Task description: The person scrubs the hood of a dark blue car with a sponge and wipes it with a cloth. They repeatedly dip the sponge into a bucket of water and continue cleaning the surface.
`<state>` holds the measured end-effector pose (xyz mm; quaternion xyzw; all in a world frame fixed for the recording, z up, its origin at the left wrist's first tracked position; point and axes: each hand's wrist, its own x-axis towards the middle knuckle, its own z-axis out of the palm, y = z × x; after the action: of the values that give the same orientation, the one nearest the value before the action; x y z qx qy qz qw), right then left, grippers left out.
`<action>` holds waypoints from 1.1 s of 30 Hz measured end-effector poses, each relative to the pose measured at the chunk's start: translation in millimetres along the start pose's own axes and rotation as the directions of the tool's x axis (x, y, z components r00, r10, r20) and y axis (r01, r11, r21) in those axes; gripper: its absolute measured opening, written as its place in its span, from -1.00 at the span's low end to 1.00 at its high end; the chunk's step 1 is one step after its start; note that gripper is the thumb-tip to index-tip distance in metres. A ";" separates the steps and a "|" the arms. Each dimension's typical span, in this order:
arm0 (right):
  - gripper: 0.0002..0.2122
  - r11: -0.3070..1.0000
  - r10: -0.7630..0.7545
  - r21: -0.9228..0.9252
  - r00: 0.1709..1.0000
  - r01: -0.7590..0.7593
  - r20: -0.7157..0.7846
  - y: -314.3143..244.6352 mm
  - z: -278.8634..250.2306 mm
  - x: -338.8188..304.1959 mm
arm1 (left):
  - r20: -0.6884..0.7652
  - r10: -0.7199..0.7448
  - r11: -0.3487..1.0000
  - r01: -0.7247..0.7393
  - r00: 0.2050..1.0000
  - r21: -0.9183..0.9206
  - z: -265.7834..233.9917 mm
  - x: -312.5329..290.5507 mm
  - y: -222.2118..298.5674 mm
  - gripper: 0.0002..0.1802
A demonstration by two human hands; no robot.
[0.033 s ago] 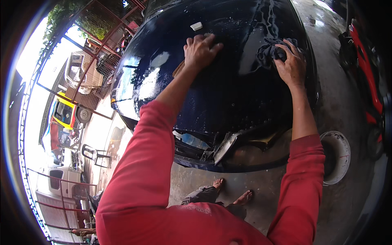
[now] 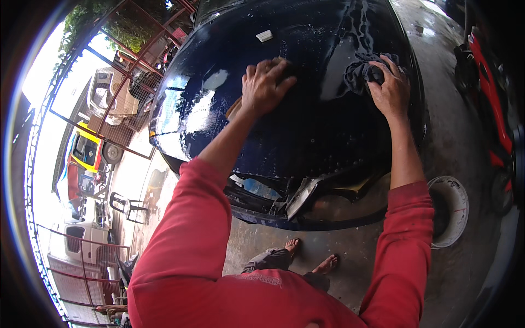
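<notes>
Beneath me spreads the wet dark blue hood (image 2: 306, 131) of a car, streaked with water and droplets. My left hand (image 2: 264, 87) presses down on its middle, fingers spread somewhat, over a tan, flat sanding sheet (image 2: 234, 108). One edge of that sheet pokes out beside the wrist; most of it is hidden under the palm. Further right, my right hand (image 2: 391, 87) is closed over a bunched, wet dark grey cloth (image 2: 358, 71) lying on the hood. A small white block (image 2: 264, 36) rests on the hood beyond my left hand.
At the hood's near edge are open headlight and grille gaps (image 2: 339, 205). A white bucket (image 2: 456, 213) stands on the concrete floor to the right, with a red object (image 2: 489, 93) beyond. Left are a wire-mesh fence (image 2: 136, 82), a chair (image 2: 128, 206) and parked vehicles.
My left hand has slid slightly left and back toward me over the hood, with the tan sheet under it. My right hand and the grey cloth stay in about the same place.
</notes>
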<state>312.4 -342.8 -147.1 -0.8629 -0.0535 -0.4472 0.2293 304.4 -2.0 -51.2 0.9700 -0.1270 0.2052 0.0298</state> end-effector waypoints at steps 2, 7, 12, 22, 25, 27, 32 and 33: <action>-0.58 0.999 0.042 0.012 0.996 -0.043 0.073 -1.7 -3.0 1.5 | -0.028 0.125 0.991 -0.126 0.992 -0.042 -21.8 -115.1 -22.0 -0.23; -0.58 0.993 0.091 -0.078 0.992 -0.084 0.089 -2.9 6.1 6.0 | 0.022 0.503 0.849 -0.489 0.864 -0.199 -28.6 -143.9 -70.8 -0.13; -0.57 0.989 0.149 -0.021 0.981 -0.147 0.127 2.7 10.9 6.1 | -0.067 0.632 0.768 -0.635 0.772 -0.080 35.9 142.3 -43.0 -0.30; -0.54 0.986 0.164 -0.062 0.973 -0.155 0.166 -6.8 0.9 6.4 | 0.032 0.729 0.676 -0.710 0.684 -0.198 -47.6 -154.9 -32.6 -0.01; -0.51 0.984 0.174 -0.080 0.969 -0.161 0.177 -3.5 8.3 4.9 | -0.049 0.771 0.608 -0.758 0.634 -0.236 -21.7 -47.1 -22.4 -0.08; -0.51 0.988 0.152 -0.059 0.979 -0.145 0.137 -0.8 11.8 2.7 | -0.043 0.693 0.708 -0.691 0.719 -0.147 11.4 57.4 -6.1 -0.23; -0.51 0.988 0.150 -0.067 0.979 -0.142 0.138 -0.9 8.5 -0.4 | -0.090 0.600 0.800 -0.598 0.795 0.047 31.5 59.0 15.8 -0.27; -0.52 0.985 0.160 -0.081 0.975 -0.149 0.155 -2.8 6.9 0.0 | -0.120 0.516 0.850 -0.524 0.848 -0.052 22.3 8.2 12.2 -0.26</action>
<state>316.7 -337.3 -149.6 -0.9051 0.0111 -0.3584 0.2284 317.2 -18.2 -68.1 0.8855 -0.3916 0.2493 0.0197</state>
